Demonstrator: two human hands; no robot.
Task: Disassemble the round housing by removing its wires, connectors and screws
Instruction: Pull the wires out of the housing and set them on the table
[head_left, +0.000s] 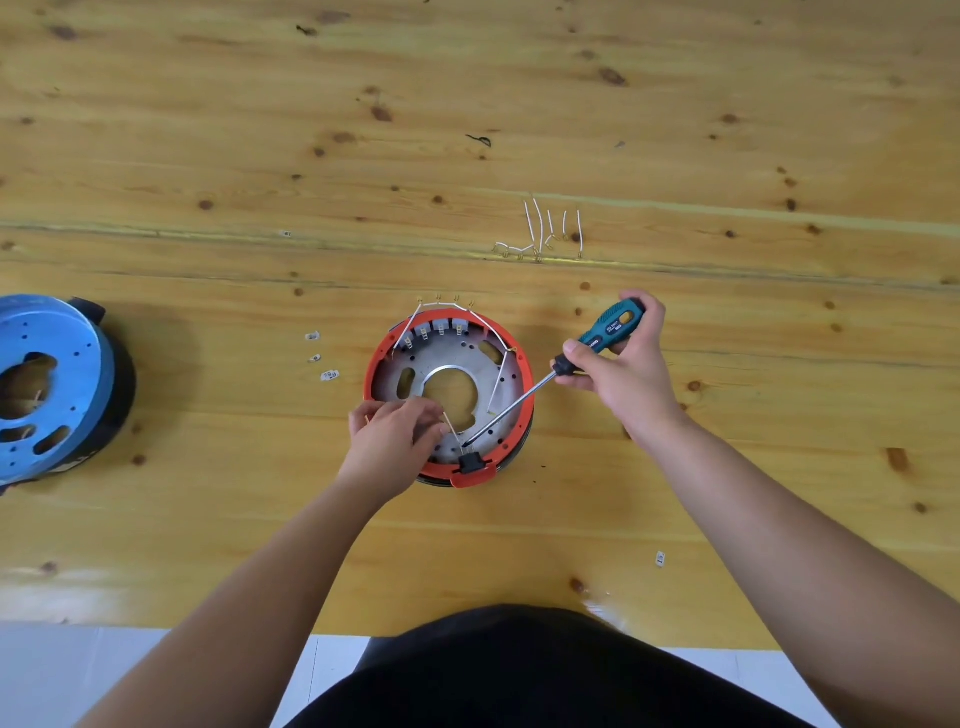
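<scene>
On the big yellow wooden table (208, 509) in front of you sit two round things. Far to your left, half out of the picture, is a blue round housing (49, 389) with holes in its top. Near the middle, close to you, is the round housing (449, 389) you are working on. It has a red rim and a grey metal plate with a big hole in the center.

Your left hand (392, 439) rests on the near left side of the housing. Its fingers are curled and pinch a thin white wire (451, 426) that runs down toward a small black connector (470, 461) at the near edge of the rim.

Your right hand (621, 364) is off to the right of the housing and grips a green and black screwdriver (597, 340) by its handle. The long metal shaft slants down over the rim, and its tip sits just beside the black connector.

More white wires (501, 374) still loop over the plate and the far rim. Farther back on the table lies a small bunch of loose white wires (540, 234). Three tiny white clips (316, 357) lie just left of the housing, and one more white clip (660, 558) lies near your right arm.
</scene>
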